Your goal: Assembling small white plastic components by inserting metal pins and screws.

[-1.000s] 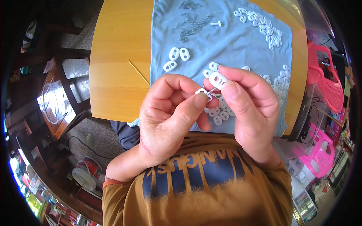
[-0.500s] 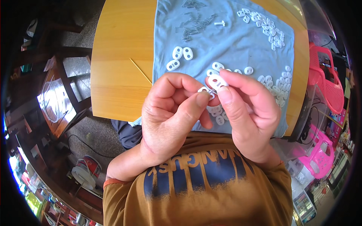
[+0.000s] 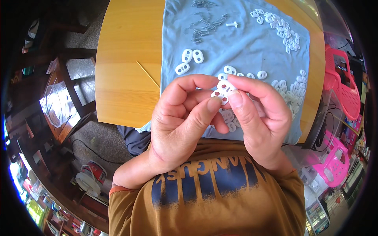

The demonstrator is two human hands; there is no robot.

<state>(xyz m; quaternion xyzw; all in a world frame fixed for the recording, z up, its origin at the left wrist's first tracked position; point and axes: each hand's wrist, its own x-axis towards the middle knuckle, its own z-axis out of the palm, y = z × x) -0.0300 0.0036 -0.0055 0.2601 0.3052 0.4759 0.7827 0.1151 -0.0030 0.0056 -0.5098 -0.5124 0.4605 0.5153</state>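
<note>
Held white pieces closer; blue cloth on table; pink chair nearby.

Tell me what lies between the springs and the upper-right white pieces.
In the head view, a small white T-shaped piece lies between them on the blue cloth.

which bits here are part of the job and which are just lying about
Probably the job's:
white plastic pieces pinched by the left hand and right hand
metal springs
loose white pieces
blue cloth beneath

Probably just lying about:
yellow stick
red chair
pink chair
</note>
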